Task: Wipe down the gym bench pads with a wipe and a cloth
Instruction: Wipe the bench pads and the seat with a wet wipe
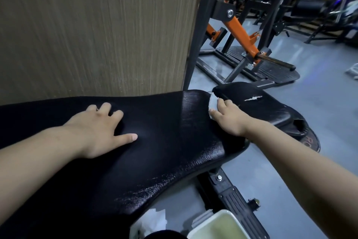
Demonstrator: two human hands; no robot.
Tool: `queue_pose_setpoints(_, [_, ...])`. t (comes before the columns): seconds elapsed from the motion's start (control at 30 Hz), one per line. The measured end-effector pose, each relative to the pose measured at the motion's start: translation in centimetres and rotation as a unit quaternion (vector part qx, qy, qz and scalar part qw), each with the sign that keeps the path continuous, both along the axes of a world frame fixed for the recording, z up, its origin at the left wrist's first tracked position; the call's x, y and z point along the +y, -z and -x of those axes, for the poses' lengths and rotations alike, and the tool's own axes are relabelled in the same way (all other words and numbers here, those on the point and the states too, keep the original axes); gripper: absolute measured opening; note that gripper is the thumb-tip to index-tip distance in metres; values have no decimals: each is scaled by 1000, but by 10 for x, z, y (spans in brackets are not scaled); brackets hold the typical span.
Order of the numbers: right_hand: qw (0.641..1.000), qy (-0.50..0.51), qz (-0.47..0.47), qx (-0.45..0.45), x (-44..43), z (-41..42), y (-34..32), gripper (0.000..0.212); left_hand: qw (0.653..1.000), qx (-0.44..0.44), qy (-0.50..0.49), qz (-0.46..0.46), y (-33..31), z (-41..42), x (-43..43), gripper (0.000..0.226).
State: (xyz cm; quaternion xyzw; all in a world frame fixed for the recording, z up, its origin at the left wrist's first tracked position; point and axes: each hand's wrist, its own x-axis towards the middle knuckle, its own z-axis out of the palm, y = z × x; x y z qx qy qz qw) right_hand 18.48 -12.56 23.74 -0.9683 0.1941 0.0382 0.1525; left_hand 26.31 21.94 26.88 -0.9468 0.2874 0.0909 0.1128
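— Start at the left: what is your hand doing there?

— My left hand (100, 128) lies flat on the long pad (164, 145), palm down, fingers spread and straight, thumb pointing right; it grasps nothing, it only rests on the black vinyl; behind it a wood-grain panel (96, 25) rises right at the pad's far edge.

— And the pad itself?

— It runs from the left edge across the middle; its surface shines near the right end, and the near edge is scuffed with pale cracks.

— Where is the wipe?

— The wipe (212, 104) is a small white wad at the pad's right end, just at the gap before the seat pad (275, 110); my right hand (230, 118) has its fingers curled over it and presses it down on the vinyl; only the wipe's far edge shows past my fingertips.

— Further right?

— The seat pad sits just beside the long one, with a white tear (252, 98) in its top; beyond it an orange machine (242, 33) stands on the grey floor (319, 103).

— Anything below?

— On the floor near me, a crumpled white paper (155, 219); to its right a white tub (219, 225); the bench frame (232, 198) runs past it.
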Motion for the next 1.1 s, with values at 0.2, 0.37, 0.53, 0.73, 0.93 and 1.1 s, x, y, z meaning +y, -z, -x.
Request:
queue_pose_setpoints(0.2, [998,8,-47,-49,10,73,10,59,1000,2,-11,-16,-1,-1,-1,91])
queue_pose_setpoints(0.37, [984,19,-98,-145,29,117,33,66,1000,5,-20,-16,-1,1,0,90])
queue_pose_setpoints(0.53, [976,-7,-40,-216,63,130,57,72,1000,7,-23,-11,-1,3,0,87])
queue_pose_setpoints(0.73, [961,-152,91,-213,67,132,53,68,1000,4,-30,-9,-2,5,0,87])
queue_pose_setpoints(0.93, [932,-278,180,-147,-1,133,33,61,999,1,-40,-4,0,4,0,88])
queue_pose_setpoints(1.1, [928,-280,200,-142,-7,127,29,57,999,0,-38,8,3,3,2,89])
